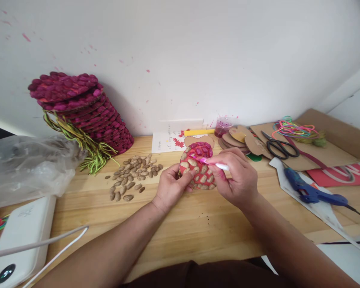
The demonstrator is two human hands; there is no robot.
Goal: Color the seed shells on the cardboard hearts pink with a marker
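My left hand (174, 185) grips a red disc (198, 169) by its left and lower edge, thumb on top. Tan bean-like pieces cover much of the disc, and those near its top are magenta. My right hand (239, 176) is closed around a white-handled brush (222, 166), whose pink tip touches the disc's upper part. Left of the disc, loose tan pieces (130, 174) lie scattered on the wooden table (180, 236). A clear cup with dark pink liquid (222, 127) stands behind the hands by the wall.
A magenta stack (87, 108) with green cords leans at the left, near a plastic bag (27, 168) and white power bank (27, 232). At the right are cardboard pieces (234, 140), scissors (279, 148), a blue glue gun (313, 192) and colourful cords (297, 130).
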